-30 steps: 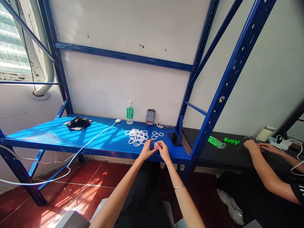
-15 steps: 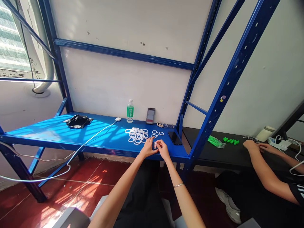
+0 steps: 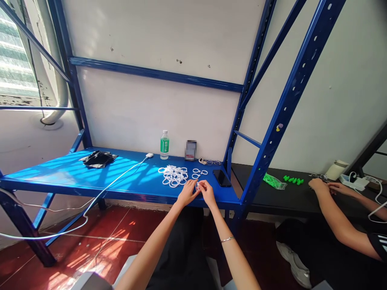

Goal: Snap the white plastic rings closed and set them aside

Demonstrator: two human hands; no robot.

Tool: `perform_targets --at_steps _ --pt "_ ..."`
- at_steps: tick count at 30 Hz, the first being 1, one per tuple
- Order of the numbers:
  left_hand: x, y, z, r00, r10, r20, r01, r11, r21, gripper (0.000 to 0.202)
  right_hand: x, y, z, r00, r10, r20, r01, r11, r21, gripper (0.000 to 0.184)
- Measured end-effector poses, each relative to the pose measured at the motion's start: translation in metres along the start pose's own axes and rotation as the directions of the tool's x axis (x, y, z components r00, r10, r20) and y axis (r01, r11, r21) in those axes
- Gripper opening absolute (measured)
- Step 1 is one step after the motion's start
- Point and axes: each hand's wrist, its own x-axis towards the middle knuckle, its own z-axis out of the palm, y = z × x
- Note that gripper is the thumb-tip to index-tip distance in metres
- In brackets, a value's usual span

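My left hand and my right hand meet above the front edge of the blue table. Both are closed, their fingertips pinching a small white ring between them; most of it is hidden by the fingers. Just beyond my left hand lies a pile of white rings, overlapping one another. A smaller group of loose white rings sits to the right of that pile, behind my fingertips.
On the blue table are a bottle, a dark phone, glasses, a black plastic bag and a white cable. Blue posts frame it. At right, another person's hands work near green pieces.
My hands have drawn slightly closer together around the white ring, and the fingers of my left hand have curled in more. The camera view has tilted up a little.
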Motion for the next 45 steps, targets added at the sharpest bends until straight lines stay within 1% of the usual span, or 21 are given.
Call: perform_targets --at_steps 7,11,15,22,34,45 --pt "-0.0014 -0.0058 0.0019 1.000 -0.009 -0.009 0.008 0.999 -0.045 0.037 -0.0022 0.0001 0.0002 1.000 -0.020 0.013 0.020 0.999 -0.031 0.021" --pt "-0.0019 -0.0037 -0.0012 1.000 -0.016 -0.015 0.015 0.996 -0.088 0.037 -0.0029 -0.0003 0.0001 0.999 -0.034 0.022 0.035 0.998 -0.054 0.022" --pt "-0.0014 -0.0012 -0.0044 1.000 -0.025 0.004 0.025 0.992 -0.120 0.037 -0.0035 -0.0004 0.0008 0.999 -0.033 0.008 0.034 0.998 -0.057 0.021" --pt "-0.0003 -0.0012 -0.0049 0.998 -0.056 0.002 0.055 0.988 -0.145 0.034 -0.0030 -0.0005 0.0023 1.000 -0.028 0.015 0.028 0.998 -0.063 0.018" --pt "-0.0002 -0.0025 -0.0058 0.998 -0.060 0.020 0.062 0.989 -0.137 0.036 -0.0029 -0.0068 0.0037 0.998 -0.031 0.048 0.035 0.996 -0.085 0.014" --pt "-0.0011 -0.0026 -0.0061 0.998 -0.057 -0.014 0.055 0.992 -0.116 0.034 -0.0038 -0.0072 0.0030 0.998 -0.047 0.046 0.053 0.991 -0.126 0.015"
